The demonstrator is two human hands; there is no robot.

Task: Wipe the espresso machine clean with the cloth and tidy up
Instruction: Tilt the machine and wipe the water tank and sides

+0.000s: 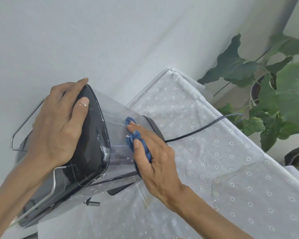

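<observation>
Head view: we see the espresso machine standing at the left end of the table, which is covered in a white eyelet cloth, with its power cord trailing right toward a leafy potted plant. Our left hand lies spread over its dark top lid with fingers relaxed, gripping nothing. Our right hand holds a bunched blue cloth, fingers curled round it, pressing it against the machine's clear water tank.

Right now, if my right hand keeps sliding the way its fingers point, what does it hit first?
Probably nothing solid: your right hand presses the blue cloth on the clear water tank, fingers pointing along its wall toward the white backdrop. Depth is unclear.
</observation>
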